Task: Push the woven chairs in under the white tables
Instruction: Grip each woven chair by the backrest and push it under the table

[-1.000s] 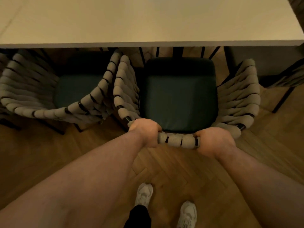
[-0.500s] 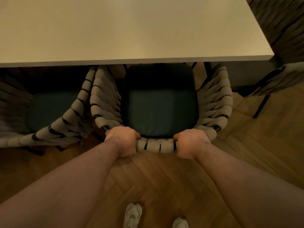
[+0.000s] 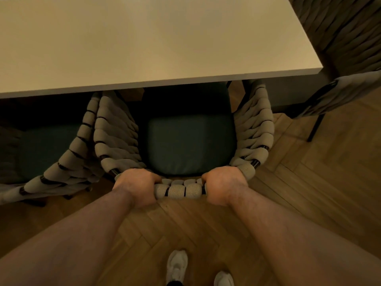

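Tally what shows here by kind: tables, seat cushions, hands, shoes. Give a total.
White table: 1
Seat cushions: 2, middle cushion, left cushion
Hands: 2, left hand, right hand, both gripping the woven chair
Shoes: 2, left shoe, right shoe
Total: 7

Dim warm light, soft wide-angle blur

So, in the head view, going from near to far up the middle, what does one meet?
White shoes → woven chair back, gripped by left hand and right hand → dark green seat cushion → white table.
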{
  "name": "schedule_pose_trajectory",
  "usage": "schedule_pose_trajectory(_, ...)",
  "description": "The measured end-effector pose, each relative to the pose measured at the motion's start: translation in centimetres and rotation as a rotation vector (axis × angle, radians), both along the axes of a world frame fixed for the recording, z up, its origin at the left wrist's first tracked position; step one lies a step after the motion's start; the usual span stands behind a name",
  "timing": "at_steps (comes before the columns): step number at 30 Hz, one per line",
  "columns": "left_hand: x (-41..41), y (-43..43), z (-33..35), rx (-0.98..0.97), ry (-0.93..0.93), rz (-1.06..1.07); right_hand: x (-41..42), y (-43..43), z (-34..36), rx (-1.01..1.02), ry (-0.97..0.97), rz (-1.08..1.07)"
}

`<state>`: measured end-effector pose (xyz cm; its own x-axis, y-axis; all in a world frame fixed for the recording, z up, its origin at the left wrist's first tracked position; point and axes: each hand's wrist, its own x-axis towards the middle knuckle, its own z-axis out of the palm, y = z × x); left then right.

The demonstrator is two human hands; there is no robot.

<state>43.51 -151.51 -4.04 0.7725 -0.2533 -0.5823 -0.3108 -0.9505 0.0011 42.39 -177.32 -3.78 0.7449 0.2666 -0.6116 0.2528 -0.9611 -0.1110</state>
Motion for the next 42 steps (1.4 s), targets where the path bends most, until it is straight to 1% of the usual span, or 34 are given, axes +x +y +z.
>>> schedule_pose_trajectory(5,0.1,0.2,-0.1,0.03,0.017,0.006,-0.4,0.3,0.1,-0.007,-0.025,-0.025)
schedule_pose_trajectory(7,0.2,0.3,0.0,0.031,0.026,0.015,-0.7,0.6,0.2,-0.046,-0.055,-0.007)
schedule_pose_trajectory(10,0.2,-0.2,0.7,0.048,0.093,0.042,-1.3,0.7,0.9,-0.072,-0.046,-0.026)
schedule_pose_trajectory(13,0.1,-1.4,2.0,0.108,0.165,0.057,-2.6,-0.2,3.3,0.001,0.005,-0.103)
schedule_pose_trajectory(15,-0.4,-2.5,2.9,0.141,0.167,0.06,-3.9,-1.6,5.5,0.044,0.014,-0.162)
schedule_pose_trajectory(18,-1.6,-4.7,5.5,0.101,0.165,0.085,-5.9,-4.7,9.2,0.029,-0.032,-0.265)
schedule_pose_trajectory(20,-2.2,-6.7,7.5,0.028,0.145,0.085,-7.1,-7.6,11.7,0.007,-0.073,-0.339)
schedule_pose_trajectory(23,-2.5,-10.3,10.3,-0.052,0.088,0.032,-8.8,-12.6,14.9,-0.04,-0.086,-0.419)
schedule_pose_trajectory(26,-2.3,-14.8,11.9,-0.14,0.029,0.041,-10.4,-18.4,17.0,-0.044,-0.104,-0.513)
schedule_pose_trajectory(28,-1.5,-18.5,13.2,-0.169,0.032,0.036,-11.0,-22.7,18.0,-0.042,-0.119,-0.553)
schedule_pose_trajectory(32,-0.5,-28.1,16.0,-0.207,-0.014,0.045,-11.7,-31.7,19.5,-0.045,-0.205,-0.562)
schedule_pose_trajectory(36,-1.1,-39.1,18.0,-0.216,-0.064,0.016,-12.7,-41.6,21.2,-0.027,-0.247,-0.532)
schedule_pose_trajectory(39,-1.5,-46.4,18.5,-0.238,-0.125,0.02,-12.6,-48.7,22.5,-0.03,-0.294,-0.495)
schedule_pose_trajectory(42,-1.2,-52.0,18.3,-0.26,-0.183,0.026,-10.7,-54.7,23.8,-0.041,-0.306,-0.476)
